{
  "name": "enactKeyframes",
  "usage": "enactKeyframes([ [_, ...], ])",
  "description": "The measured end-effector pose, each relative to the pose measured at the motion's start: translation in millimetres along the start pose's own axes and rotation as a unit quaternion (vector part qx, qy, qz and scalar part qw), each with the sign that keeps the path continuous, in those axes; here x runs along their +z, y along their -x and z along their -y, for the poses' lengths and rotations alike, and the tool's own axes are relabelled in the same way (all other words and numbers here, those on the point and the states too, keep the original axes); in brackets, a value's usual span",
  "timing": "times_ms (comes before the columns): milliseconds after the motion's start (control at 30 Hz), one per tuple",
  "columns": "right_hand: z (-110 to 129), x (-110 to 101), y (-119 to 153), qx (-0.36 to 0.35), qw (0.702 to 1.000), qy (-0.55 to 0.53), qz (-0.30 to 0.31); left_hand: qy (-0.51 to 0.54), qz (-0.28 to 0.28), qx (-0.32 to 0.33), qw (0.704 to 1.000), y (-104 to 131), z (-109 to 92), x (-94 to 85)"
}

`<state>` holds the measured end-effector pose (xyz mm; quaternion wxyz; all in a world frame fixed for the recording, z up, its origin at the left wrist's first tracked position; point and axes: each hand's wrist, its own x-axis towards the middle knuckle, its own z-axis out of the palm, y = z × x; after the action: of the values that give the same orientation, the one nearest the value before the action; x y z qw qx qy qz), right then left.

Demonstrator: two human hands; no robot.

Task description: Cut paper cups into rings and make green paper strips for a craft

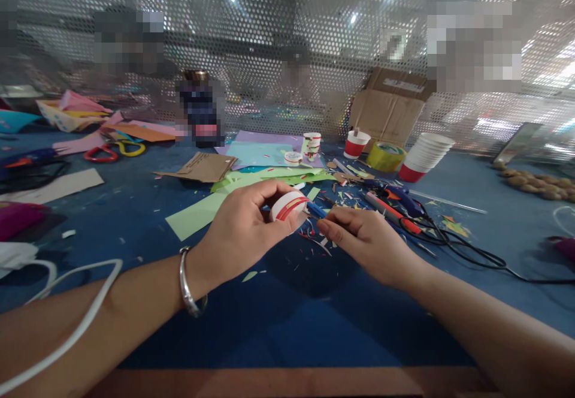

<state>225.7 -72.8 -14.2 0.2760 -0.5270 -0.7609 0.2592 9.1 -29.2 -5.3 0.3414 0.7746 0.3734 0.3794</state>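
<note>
My left hand [245, 218], with a silver bangle at its wrist, is closed around a white paper cup [287, 205] that has a red band and looks cut short. Fingers and thumb grip it from both sides. In my right hand [368, 239] is a slim blue tool [317, 209], pinched between thumb and fingers. Its tip meets the right side of the cup; I cannot make out whether it is a knife or a pen. Beneath and behind both hands lie paper scraps [314, 236] on the blue tabletop [287, 326].
Green paper sheets [197, 215], folded cardboard [202, 167] and small decorated cup pieces [311, 145] lie beyond. To the right are yellow tape [386, 157], stacked paper cups [426, 155] and a blue glue gun [402, 199] with a black cord [476, 257]. Scissors [102, 153] and a white cable [90, 320] are left.
</note>
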Motion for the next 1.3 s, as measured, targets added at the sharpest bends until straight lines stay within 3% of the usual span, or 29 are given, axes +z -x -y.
enactKeyframes([
  [167,-3,1,-3,-0.004,1.0,0.011,-0.01,0.029,-0.002,-0.024,0.999,-1,4,2.3],
  [400,-3,1,-1,-0.008,1.0,0.014,-0.023,-0.012,-0.022,0.011,1.0,3,1,7.4],
  [533,0,-1,1,-0.003,1.0,0.006,-0.021,-0.079,-0.032,0.058,0.995,5,-3,6.3],
  [700,6,-2,4,-0.018,0.999,0.002,-0.034,-0.177,-0.041,0.172,0.968,8,-7,2.4],
  [800,9,-2,4,-0.025,0.999,0.001,-0.039,-0.18,-0.043,0.189,0.964,9,-9,0.5],
  [900,8,-2,3,-0.028,0.999,0.007,-0.032,-0.13,-0.04,0.133,0.982,6,-10,-0.3],
  [1000,3,-2,1,-0.022,1.0,0.015,-0.016,0.021,0.007,-0.002,1.0,1,-7,-0.4],
  [1133,-1,-5,0,-0.01,1.0,0.016,0.007,0.226,0.073,-0.149,0.96,-7,2,-1.7],
  [1300,0,-9,-1,-0.009,1.0,0.021,0.009,0.282,0.113,-0.197,0.932,-8,6,-2.6],
])
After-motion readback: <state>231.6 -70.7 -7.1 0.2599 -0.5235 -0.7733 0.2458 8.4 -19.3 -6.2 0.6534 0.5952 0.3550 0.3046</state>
